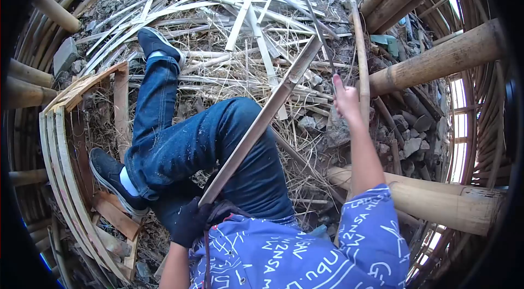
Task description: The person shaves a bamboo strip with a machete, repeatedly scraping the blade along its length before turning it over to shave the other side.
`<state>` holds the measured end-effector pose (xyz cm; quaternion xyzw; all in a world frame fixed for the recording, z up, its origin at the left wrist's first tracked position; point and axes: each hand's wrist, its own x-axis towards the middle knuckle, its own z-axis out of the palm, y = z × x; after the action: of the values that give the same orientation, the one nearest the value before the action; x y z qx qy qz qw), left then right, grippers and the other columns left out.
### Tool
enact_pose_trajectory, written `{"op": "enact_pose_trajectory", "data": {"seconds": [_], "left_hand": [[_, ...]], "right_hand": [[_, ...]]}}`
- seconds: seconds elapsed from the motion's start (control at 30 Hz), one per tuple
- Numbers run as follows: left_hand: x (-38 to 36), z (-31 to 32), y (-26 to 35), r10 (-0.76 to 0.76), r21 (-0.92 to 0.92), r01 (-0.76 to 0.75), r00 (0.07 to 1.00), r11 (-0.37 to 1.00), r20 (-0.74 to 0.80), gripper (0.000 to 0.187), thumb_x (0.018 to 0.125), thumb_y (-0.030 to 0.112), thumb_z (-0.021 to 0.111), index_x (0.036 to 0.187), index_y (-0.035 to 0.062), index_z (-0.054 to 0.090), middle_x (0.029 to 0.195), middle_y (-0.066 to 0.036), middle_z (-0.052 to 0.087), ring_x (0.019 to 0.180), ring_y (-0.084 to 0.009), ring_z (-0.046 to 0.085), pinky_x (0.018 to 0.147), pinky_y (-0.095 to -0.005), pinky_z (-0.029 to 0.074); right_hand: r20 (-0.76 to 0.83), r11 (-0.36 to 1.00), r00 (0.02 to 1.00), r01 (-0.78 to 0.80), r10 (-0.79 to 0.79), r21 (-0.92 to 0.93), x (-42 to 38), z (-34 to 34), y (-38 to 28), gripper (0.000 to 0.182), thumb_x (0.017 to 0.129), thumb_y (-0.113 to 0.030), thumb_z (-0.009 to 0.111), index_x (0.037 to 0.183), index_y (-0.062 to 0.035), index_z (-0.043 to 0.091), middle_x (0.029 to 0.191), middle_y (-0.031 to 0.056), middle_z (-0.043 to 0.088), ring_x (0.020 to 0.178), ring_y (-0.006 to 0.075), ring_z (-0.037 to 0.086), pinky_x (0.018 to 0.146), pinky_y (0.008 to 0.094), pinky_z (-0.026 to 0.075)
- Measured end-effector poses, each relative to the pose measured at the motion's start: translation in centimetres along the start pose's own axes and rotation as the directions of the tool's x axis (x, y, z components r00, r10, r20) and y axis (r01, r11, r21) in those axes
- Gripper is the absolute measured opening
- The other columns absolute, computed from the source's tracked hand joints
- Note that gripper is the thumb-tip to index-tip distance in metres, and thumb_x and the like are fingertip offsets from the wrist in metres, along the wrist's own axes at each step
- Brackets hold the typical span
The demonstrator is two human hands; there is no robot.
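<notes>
A split bamboo piece [262, 119] lies slantwise across my bent leg, its hollow side showing. My left hand [191, 220], in a black glove, is closed round its lower end near my waist. On the right, my bare right hand [346, 99] is closed on the handle of a long thin blade [319, 32], with the thumb stretched along it. The blade points up and away, passing close beside the far end of the bamboo piece; whether they touch is unclear.
Thin bamboo strips [248, 16] lie scattered ahead over straw and rubble. A slatted wooden crate [61, 152] stands at the left. Thick bamboo poles [436, 59] jut in from the right, another pole [426, 196] beside my right arm. Stones [412, 147] lie between them.
</notes>
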<state>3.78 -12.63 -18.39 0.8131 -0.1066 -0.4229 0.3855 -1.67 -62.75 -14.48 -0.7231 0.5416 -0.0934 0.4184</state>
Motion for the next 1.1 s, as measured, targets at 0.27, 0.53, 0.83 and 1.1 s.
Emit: {"op": "enact_pose_trajectory", "data": {"seconds": [0.27, 0.53, 0.83, 1.1], "left_hand": [[0.8, -1.5, 0.4, 0.078, 0.068, -0.085, 0.993, 0.994, 0.093, 0.035, 0.091, 0.031, 0.055, 0.092, -0.0021, 0.066, 0.076, -0.019, 0.066, 0.070, -0.0243, 0.063, 0.064, -0.0364, 0.046], [1.5, -1.5, -1.7, 0.251, 0.233, -0.268, 0.963, 0.935, 0.102, 0.036, 0.091, 0.031, 0.054, 0.084, -0.0022, 0.066, 0.070, -0.020, 0.064, 0.063, -0.0267, 0.062, 0.058, -0.0401, 0.044], [1.6, -1.0, 0.9, 0.211, 0.205, -0.225, 0.973, 0.952, 0.092, 0.040, 0.091, 0.034, 0.053, 0.083, -0.0031, 0.066, 0.069, -0.023, 0.063, 0.065, -0.0309, 0.064, 0.060, -0.0419, 0.045], [0.8, -0.5, 0.5, 0.236, 0.218, -0.237, 0.971, 0.947, 0.028, 0.041, 0.091, 0.035, 0.055, 0.085, -0.0032, 0.067, 0.070, -0.023, 0.063, 0.066, -0.0307, 0.064, 0.062, -0.0420, 0.045]], "right_hand": [[0.043, 0.880, 0.995, 0.056, -0.086, 0.472, -7.2, 2.8, 1.4, 0.065, 0.085, -0.068, 0.048, 0.060, -0.0081, 0.048, 0.048, -0.0012, 0.047, 0.037, 0.0083, 0.046, 0.035, 0.0216, 0.036], [0.054, 0.806, 0.835, 0.545, -0.548, -0.232, -5.5, -0.2, -1.1, 0.073, 0.081, -0.068, 0.056, 0.055, -0.0007, 0.042, 0.046, 0.0072, 0.040, 0.046, 0.0180, 0.047, 0.048, 0.0371, 0.037], [0.178, 0.676, 0.834, 0.533, -0.523, -0.510, -1.2, 1.5, 0.6, 0.082, 0.071, -0.085, 0.042, 0.059, -0.0062, 0.059, 0.057, 0.0122, 0.061, 0.058, 0.0320, 0.064, 0.054, 0.0411, 0.051], [0.170, 0.677, 0.813, 0.563, -0.557, -0.475, -1.9, 2.7, 0.3, 0.080, 0.076, -0.083, 0.039, 0.061, -0.0073, 0.058, 0.057, 0.0127, 0.061, 0.059, 0.0296, 0.066, 0.052, 0.0412, 0.052]]}}
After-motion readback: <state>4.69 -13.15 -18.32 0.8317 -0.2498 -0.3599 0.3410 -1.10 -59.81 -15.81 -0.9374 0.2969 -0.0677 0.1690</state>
